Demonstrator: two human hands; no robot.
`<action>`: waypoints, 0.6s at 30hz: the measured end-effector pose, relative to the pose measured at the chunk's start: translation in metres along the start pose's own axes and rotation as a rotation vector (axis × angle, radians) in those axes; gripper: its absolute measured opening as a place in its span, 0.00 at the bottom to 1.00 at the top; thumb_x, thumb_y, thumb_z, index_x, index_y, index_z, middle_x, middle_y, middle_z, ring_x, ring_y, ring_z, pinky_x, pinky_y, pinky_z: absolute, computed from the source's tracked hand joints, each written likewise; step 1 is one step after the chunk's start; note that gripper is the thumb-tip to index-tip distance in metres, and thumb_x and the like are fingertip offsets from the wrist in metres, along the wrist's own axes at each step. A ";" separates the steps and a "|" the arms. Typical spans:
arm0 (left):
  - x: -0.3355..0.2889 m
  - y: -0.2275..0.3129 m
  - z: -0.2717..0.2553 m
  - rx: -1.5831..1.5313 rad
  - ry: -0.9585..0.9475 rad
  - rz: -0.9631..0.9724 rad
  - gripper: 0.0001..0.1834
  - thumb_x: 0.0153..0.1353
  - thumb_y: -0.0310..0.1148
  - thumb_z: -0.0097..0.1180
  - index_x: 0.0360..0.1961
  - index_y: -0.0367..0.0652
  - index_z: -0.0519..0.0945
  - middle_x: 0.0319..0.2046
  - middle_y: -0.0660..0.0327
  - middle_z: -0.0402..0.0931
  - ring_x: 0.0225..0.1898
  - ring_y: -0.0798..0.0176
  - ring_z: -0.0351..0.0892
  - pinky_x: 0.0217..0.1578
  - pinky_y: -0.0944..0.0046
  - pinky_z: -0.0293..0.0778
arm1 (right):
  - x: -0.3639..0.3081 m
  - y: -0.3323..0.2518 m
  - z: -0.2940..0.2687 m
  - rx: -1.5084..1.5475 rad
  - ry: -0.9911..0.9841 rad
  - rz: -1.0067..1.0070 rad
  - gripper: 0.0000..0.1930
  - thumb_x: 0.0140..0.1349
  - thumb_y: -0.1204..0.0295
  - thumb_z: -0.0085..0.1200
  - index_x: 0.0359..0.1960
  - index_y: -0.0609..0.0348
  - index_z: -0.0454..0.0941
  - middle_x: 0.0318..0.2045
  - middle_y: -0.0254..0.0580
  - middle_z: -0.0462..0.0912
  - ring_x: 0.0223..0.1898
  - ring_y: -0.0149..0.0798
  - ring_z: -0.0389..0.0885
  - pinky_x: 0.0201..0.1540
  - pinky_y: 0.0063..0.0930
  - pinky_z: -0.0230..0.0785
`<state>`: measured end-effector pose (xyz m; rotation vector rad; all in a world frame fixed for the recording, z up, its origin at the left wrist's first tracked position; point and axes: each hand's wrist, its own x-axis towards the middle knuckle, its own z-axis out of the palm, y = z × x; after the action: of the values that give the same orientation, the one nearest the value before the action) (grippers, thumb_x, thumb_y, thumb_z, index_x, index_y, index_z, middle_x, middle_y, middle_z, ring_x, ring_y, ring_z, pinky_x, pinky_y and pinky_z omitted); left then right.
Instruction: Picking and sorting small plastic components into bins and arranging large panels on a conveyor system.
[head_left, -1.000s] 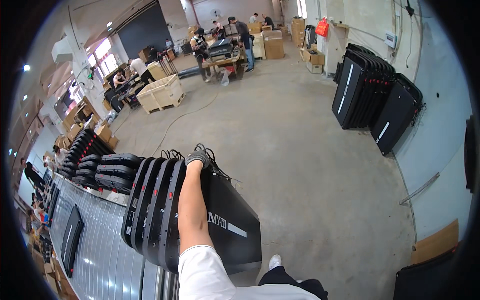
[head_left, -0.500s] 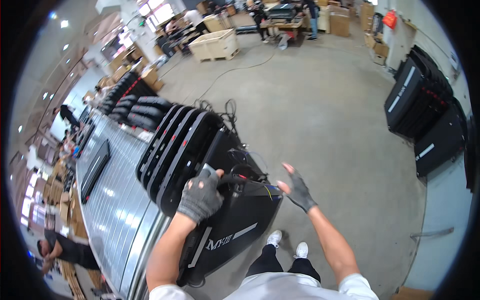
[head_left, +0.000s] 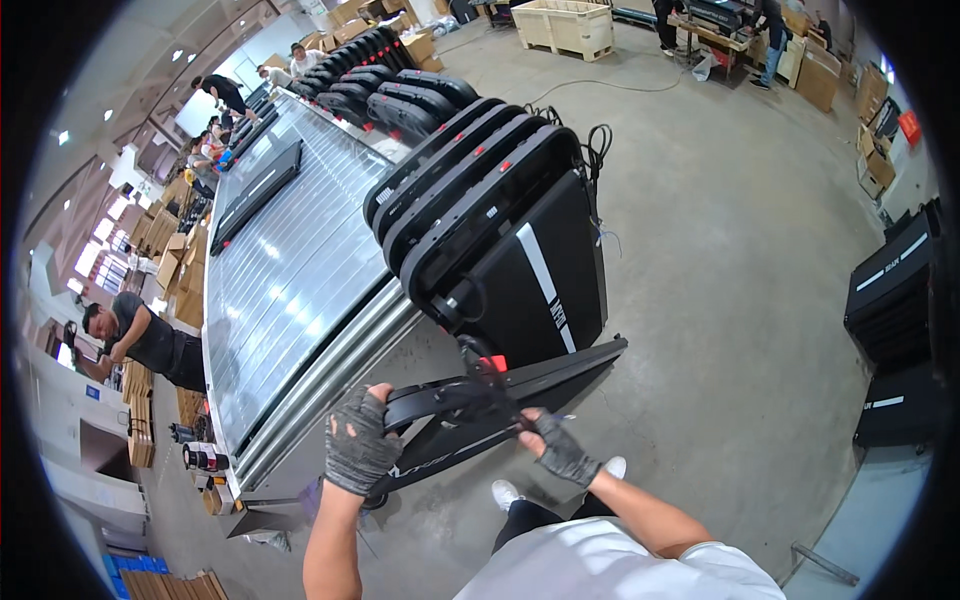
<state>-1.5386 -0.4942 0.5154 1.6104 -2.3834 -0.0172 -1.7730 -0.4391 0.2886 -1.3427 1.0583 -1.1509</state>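
Note:
A flat black treadmill (head_left: 575, 368) with a white stripe leans, tilted, beside the metal table's end. My left hand (head_left: 360, 440), in a grey fingerless glove, is closed around the curved black handrail (head_left: 412, 402) at its upper side. Dark looped cable (head_left: 468, 400) bunches between my hands, near a red tab (head_left: 492, 364). My gloved right hand (head_left: 562, 450) has its fingers closed around a black part at the cable's right end; blur hides whether it is cable or rail. Just beyond, several black treadmills (head_left: 540, 275) stand on edge in a row.
A long roller table (head_left: 300, 320) runs away on the left, bearing one flat black unit (head_left: 258, 195). Another person (head_left: 150, 335) stands on its far side. More black treadmills (head_left: 895, 310) lean at the right wall. A wooden crate (head_left: 565, 28) sits at the back.
My view has swung left. The treadmill now tilts lower and stands apart from the row. My right hand, spread and holding nothing before, has come in and closed on a black part.

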 end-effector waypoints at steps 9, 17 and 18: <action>-0.108 -0.143 0.001 -0.080 0.068 0.015 0.24 0.34 0.21 0.52 0.39 0.43 0.72 0.29 0.51 0.73 0.29 0.43 0.75 0.31 0.51 0.70 | -0.012 0.095 0.149 0.618 -0.191 0.529 0.22 0.64 0.59 0.53 0.53 0.61 0.73 0.49 0.39 0.76 0.53 0.33 0.71 0.58 0.29 0.60; -0.206 -0.268 0.017 -0.057 -0.098 -0.073 0.20 0.38 0.24 0.60 0.38 0.40 0.74 0.31 0.51 0.76 0.33 0.46 0.78 0.36 0.53 0.73 | 0.022 0.224 0.047 -0.941 0.176 0.040 0.37 0.42 0.71 0.59 0.59 0.60 0.62 0.58 0.55 0.66 0.60 0.52 0.64 0.62 0.37 0.58; -0.219 -0.280 0.021 -0.010 -0.131 -0.126 0.18 0.40 0.22 0.57 0.37 0.40 0.75 0.33 0.51 0.77 0.36 0.48 0.78 0.36 0.54 0.74 | 0.033 0.210 0.046 -1.027 0.019 0.096 0.39 0.41 0.71 0.59 0.61 0.58 0.61 0.59 0.55 0.65 0.61 0.53 0.64 0.62 0.38 0.58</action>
<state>-1.2116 -0.4043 0.4054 1.8041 -2.3672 -0.1628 -1.7226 -0.4824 0.0810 -2.0059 1.8214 -0.5099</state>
